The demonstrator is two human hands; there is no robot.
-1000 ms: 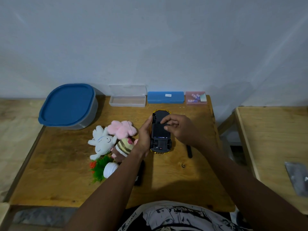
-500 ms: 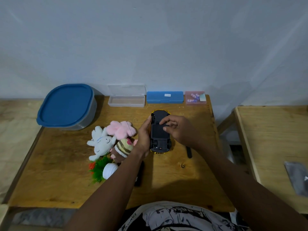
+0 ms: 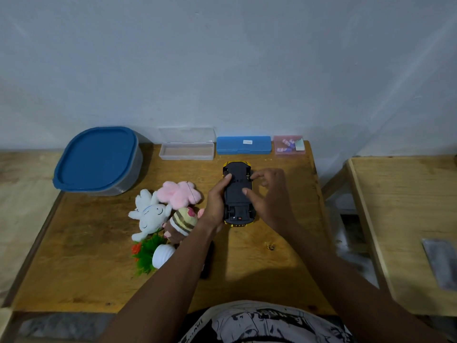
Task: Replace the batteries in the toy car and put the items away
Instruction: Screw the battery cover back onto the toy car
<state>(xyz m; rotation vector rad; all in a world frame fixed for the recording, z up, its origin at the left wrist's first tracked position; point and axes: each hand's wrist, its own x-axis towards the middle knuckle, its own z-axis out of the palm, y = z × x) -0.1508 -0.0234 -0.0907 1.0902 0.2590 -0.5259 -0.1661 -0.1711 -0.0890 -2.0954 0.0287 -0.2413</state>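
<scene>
— Two questions: why is the yellow plastic toy car (image 3: 237,196) lying wheels-up on the wooden worktop (image 3: 247,268)?
— I'm judging its black underside is facing me so the battery cover is within reach. My left grip (image 3: 216,204) is wrapping one side, thumb on top, steadying it.
— And the other?
— My right grip (image 3: 269,194) is hovering half open, holding nothing I can see. Its thumb and forefinger are touching the underside.

Toy car (image 3: 236,200) central on table (image 3: 247,271); plush toys (image 3: 158,214) left of it; cases (image 3: 242,145) behind; tub (image 3: 96,159) far left.
</scene>
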